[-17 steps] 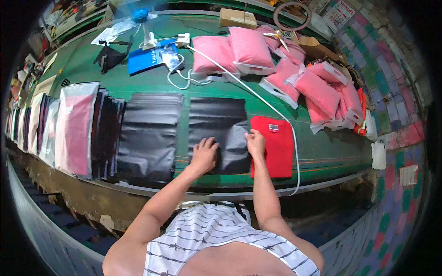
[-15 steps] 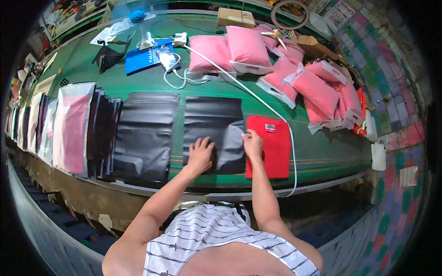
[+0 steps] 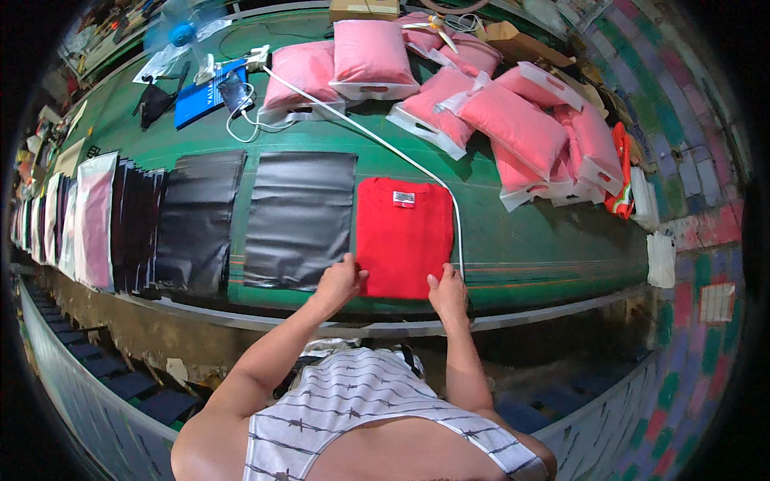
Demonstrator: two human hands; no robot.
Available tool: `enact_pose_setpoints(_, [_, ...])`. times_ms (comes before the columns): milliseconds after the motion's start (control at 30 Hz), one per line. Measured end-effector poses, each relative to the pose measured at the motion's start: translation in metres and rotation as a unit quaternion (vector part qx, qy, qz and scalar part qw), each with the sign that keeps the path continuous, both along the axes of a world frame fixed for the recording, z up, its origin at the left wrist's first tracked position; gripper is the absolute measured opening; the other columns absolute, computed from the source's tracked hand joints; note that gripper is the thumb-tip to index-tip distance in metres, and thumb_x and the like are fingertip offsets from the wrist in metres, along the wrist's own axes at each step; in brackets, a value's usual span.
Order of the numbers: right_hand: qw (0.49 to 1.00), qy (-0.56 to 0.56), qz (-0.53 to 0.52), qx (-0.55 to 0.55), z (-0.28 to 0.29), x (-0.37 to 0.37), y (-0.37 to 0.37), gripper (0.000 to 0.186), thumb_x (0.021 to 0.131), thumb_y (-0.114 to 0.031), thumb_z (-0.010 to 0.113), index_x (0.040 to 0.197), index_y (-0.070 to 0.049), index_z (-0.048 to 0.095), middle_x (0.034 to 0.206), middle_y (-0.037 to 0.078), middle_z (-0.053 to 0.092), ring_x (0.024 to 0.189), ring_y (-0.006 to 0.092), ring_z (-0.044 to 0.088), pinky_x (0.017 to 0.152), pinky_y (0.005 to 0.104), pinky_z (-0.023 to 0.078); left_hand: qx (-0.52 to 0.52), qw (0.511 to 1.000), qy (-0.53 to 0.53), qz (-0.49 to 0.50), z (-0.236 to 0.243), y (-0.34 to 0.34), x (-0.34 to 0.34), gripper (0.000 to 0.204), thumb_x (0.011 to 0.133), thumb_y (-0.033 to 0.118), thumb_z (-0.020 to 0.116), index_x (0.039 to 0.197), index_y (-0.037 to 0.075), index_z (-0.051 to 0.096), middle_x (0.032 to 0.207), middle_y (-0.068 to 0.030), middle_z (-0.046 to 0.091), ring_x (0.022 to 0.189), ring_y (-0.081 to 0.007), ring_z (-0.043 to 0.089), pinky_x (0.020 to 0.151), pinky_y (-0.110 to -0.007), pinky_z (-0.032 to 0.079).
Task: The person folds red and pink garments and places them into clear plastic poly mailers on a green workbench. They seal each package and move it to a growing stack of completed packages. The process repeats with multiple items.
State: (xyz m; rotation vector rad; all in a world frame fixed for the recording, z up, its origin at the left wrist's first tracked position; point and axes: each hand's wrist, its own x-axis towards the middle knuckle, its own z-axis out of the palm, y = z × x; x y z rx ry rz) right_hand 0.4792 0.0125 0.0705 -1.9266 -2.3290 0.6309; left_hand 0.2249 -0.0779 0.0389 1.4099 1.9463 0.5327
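A folded red T-shirt with a white neck label lies flat on the green table. My left hand grips its lower left edge, with the thumb toward the cloth. At the lower right corner my right hand has closed on the other side; the fingertips beneath the cloth are hidden. Just left of the shirt lies a glossy black plastic bag, flat and apart from it. Farther left is a pile of similar black bags.
Several pink filled bags are heaped at the back right. A white cable runs past the shirt's right side. Packed garments stand in a row at left. A blue box, a phone and a small fan sit behind.
My left hand has left the black bag for the red T-shirt's left edge. My right hand has moved from the bag's edge to the shirt's lower right corner. The view has shifted right.
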Motion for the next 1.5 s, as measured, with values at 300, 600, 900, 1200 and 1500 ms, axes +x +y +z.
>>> enact_pose_setpoints(300, [0.994, -0.023, -0.018, -0.104, 0.014, 0.014, 0.005, 0.045, 0.089, -0.032, 0.072, 0.112, 0.003, 0.057, 0.098, 0.030, 0.069, 0.096, 0.0439, 0.068, 0.084, 0.0513, 0.055, -0.042, 0.988, -0.130, 0.074, 0.019, -0.014, 0.010, 0.036, 0.091, 0.029, 0.074, 0.092, -0.006, 0.065, 0.074, -0.0182, 0.069, 0.070, -0.0253, 0.069, 0.064, -0.040, 0.053])
enact_pose_setpoints(600, [0.891, 0.339, -0.143, -0.267, 0.001, 0.038, 0.015, 0.017, 0.081, -0.004, 0.068, 0.068, 0.001, 0.058, 0.069, 0.013, 0.065, 0.067, 0.0234, 0.072, 0.060, 0.0352, 0.060, -0.098, 0.838, -0.488, 0.224, 0.021, -0.014, 0.009, 0.015, 0.087, 0.013, 0.075, 0.084, 0.007, 0.062, 0.071, 0.0006, 0.061, 0.062, -0.0102, 0.057, 0.056, -0.027, 0.046])
enact_pose_setpoints(900, [0.866, 0.394, -0.004, -0.309, -0.014, 0.038, 0.030, 0.047, 0.080, -0.004, 0.074, 0.118, 0.001, 0.047, 0.081, 0.012, 0.066, 0.074, 0.0184, 0.066, 0.068, 0.0326, 0.055, -0.078, 0.825, -0.513, 0.224, 0.009, -0.034, -0.005, 0.033, 0.081, 0.004, 0.076, 0.106, 0.003, 0.056, 0.086, -0.0046, 0.062, 0.073, -0.0138, 0.061, 0.067, -0.027, 0.051])
enact_pose_setpoints(1200, [0.861, 0.473, -0.102, -0.155, -0.033, -0.021, 0.099, 0.074, 0.081, -0.011, 0.078, 0.142, 0.001, 0.038, 0.114, 0.019, 0.065, 0.101, 0.0229, 0.065, 0.088, 0.0372, 0.053, 0.038, 0.787, -0.497, 0.363, 0.026, 0.058, -0.002, 0.046, 0.086, 0.004, 0.071, 0.127, 0.000, 0.052, 0.107, -0.0108, 0.067, 0.094, -0.0222, 0.068, 0.082, -0.039, 0.057])
enact_pose_setpoints(1500, [0.795, 0.484, -0.004, -0.365, 0.005, -0.045, 0.041, 0.032, 0.083, -0.004, 0.072, 0.113, 0.003, 0.066, 0.104, 0.012, 0.072, 0.095, 0.0188, 0.068, 0.086, 0.0330, 0.053, -0.098, 0.732, -0.615, 0.276, 0.062, -0.035, -0.066, 0.038, 0.090, 0.008, 0.067, 0.127, 0.001, 0.059, 0.116, -0.0118, 0.070, 0.102, -0.0209, 0.070, 0.089, -0.038, 0.058])
